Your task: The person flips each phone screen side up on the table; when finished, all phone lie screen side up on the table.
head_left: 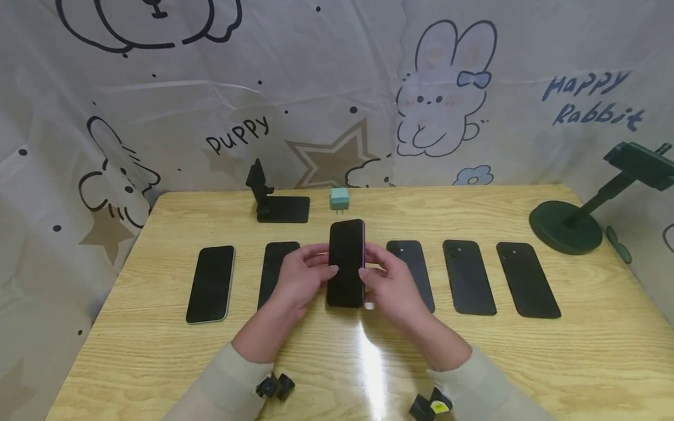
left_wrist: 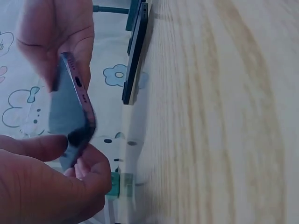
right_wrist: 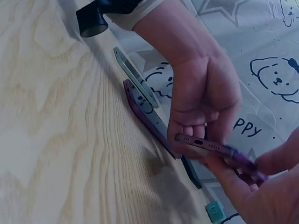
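Observation:
A phone (head_left: pixel 346 263) with a dark screen and a purple edge is held upright over the middle of the table, gripped at both sides. My left hand (head_left: pixel 301 276) pinches its left edge, thumb on the front. On the other edge, my right hand (head_left: pixel 391 282) grips it the same way. The left wrist view shows the phone's bottom end (left_wrist: pixel 79 86) with its charging port. In the right wrist view, its purple frame (right_wrist: pixel 212 145) lies between both hands. Beneath my left hand is a dark phone (head_left: pixel 272 266), partly hidden; another (head_left: pixel 418 275) lies behind my right hand.
A phone with a pale edge (head_left: pixel 210 285) lies at left. Two dark phones (head_left: pixel 468 278) (head_left: pixel 528 280) lie at right. At the back stand a black phone stand (head_left: pixel 281 209) and a teal charger plug (head_left: pixel 339 199). A dark green stand (head_left: pixel 566 228) is at the right edge.

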### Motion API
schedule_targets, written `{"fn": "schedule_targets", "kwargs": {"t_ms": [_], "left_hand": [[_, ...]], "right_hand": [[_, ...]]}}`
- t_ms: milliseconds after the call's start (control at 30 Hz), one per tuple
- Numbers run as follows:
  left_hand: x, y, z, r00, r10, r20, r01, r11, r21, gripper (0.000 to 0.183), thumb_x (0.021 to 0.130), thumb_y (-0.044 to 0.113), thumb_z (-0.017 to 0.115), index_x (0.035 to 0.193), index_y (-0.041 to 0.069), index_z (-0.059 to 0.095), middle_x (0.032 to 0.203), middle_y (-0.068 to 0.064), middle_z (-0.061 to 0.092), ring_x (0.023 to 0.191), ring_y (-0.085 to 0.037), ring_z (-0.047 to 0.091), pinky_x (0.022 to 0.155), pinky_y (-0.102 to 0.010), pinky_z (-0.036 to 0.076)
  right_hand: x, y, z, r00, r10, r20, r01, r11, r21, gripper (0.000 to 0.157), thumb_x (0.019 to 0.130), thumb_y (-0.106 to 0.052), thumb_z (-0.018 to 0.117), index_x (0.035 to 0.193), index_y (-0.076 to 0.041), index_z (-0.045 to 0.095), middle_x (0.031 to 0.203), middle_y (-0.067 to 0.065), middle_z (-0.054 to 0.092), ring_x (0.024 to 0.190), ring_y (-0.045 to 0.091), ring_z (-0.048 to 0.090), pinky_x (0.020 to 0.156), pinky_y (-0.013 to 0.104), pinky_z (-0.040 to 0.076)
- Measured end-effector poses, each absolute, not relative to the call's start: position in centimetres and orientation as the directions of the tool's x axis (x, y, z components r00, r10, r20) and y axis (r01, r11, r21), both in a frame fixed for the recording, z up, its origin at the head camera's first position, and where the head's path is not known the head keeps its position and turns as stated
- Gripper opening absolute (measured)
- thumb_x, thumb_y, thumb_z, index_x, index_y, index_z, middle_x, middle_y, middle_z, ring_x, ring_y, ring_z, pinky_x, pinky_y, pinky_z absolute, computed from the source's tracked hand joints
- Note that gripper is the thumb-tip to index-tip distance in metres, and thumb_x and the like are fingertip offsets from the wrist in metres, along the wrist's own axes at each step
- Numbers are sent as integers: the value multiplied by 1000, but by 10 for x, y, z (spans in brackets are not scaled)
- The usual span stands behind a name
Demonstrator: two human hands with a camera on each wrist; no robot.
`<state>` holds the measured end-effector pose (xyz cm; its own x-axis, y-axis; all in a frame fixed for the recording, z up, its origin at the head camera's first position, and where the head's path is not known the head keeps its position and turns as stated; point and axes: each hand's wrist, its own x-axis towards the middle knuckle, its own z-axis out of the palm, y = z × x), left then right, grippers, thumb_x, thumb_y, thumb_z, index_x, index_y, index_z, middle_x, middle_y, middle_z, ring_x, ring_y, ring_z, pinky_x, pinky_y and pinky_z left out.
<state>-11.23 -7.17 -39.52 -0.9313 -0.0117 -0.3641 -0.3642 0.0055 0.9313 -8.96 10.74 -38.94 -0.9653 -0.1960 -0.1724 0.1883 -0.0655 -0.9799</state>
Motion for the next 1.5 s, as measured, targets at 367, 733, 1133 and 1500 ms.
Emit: {"fn": "schedule_targets", "kwargs": {"t_ms": [367,733,1133,1500], "left_hand": [[-112,-71,-396,-926,20,-376,-376,-109,920,48,87,-17,61,130,3,62,111,-15,60,78,-22,59,61,-34,52],[-112,-65,-403,-915,-30,-402,-399,-71,914,50,84,-20,58,128,2,63,108,-17,58,77,-23,60,61,-34,55],[-111,-62,-404,-907,-46,-418,-419,34,907,50,83,-18,59,130,-1,61,110,-16,58,86,-25,58,63,-33,55],[-106,-68,-402,-900,-4,-436,-433,119,893,56,85,-13,58,140,-4,52,120,-19,58,95,-27,60,75,-39,57]], "right_hand": [[-99,118,-401,-968,-107,-227,220,75,-973,59,93,14,54,146,-12,48,125,19,59,99,28,63,73,36,56],[-100,118,-408,-968,-43,-249,238,178,-955,60,87,18,62,140,-9,57,118,16,57,99,26,60,72,31,54],[-101,124,-413,-965,-104,-241,206,265,-942,51,87,10,66,137,3,57,113,16,65,104,28,64,89,40,53],[-98,124,-411,-960,-120,-255,234,165,-958,45,90,6,64,134,12,54,121,26,64,112,34,63,83,35,56]]}}
